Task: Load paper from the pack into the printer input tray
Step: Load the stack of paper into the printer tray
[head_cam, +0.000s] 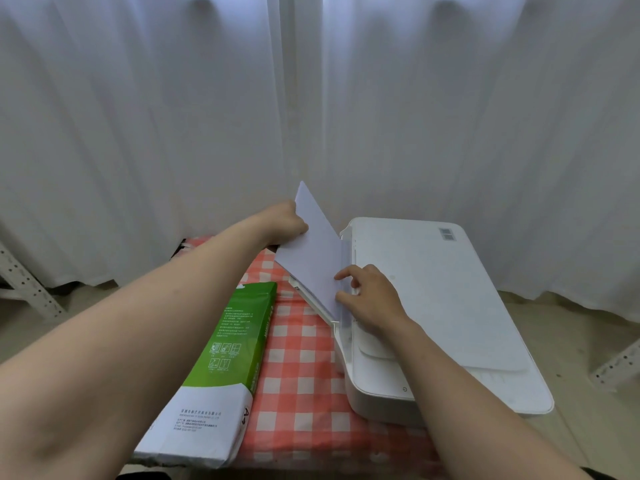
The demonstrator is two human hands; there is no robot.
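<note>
A white printer lies on a red-and-white checked cloth. A stack of white paper leans tilted in the input tray on the printer's left side. My left hand grips the paper's upper left edge. My right hand rests on the printer beside the tray, fingers touching the lower edge of the sheets. The green-and-white paper pack lies on the cloth to the left, its near end white.
White curtains hang close behind the table. Grey perforated metal rack legs stand at the far left and far right. The floor shows to the right of the printer.
</note>
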